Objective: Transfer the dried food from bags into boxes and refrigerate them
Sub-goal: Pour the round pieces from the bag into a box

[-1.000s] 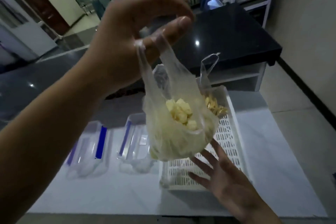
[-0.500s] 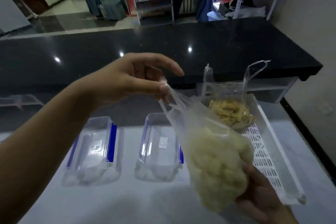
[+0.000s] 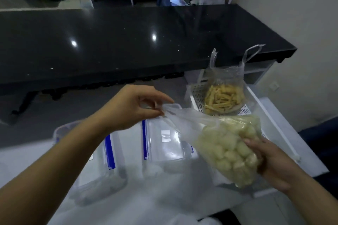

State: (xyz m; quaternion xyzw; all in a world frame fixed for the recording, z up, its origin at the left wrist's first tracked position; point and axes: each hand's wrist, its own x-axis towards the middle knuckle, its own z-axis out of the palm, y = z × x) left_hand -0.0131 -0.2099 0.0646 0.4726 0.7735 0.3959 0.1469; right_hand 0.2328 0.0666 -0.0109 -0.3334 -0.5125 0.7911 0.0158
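Left hand [image 3: 131, 107] pinched the mouth of a clear bag [image 3: 226, 144] of pale lumps; right hand [image 3: 270, 162] cupped its bottom. 2 lidded clear boxes [image 3: 162, 139] sat below on white table [image 3: 164, 202]. Far right, a second bag [image 3: 224, 95] of yellow sticks sat in white tray [image 3: 196, 93].

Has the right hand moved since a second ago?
Yes. The right hand went from open below the bag to gripping its bottom, over the white basket.

Thin clear crinkled plastic bag [image 3: 215, 133] of pale lumpy dried food, clear glossy hard plastic boxes [image 3: 164, 142], white slotted plastic tray [image 3: 196, 95], smooth matt white worktop [image 3: 146, 202], polished glossy black stone counter [image 3: 128, 42]
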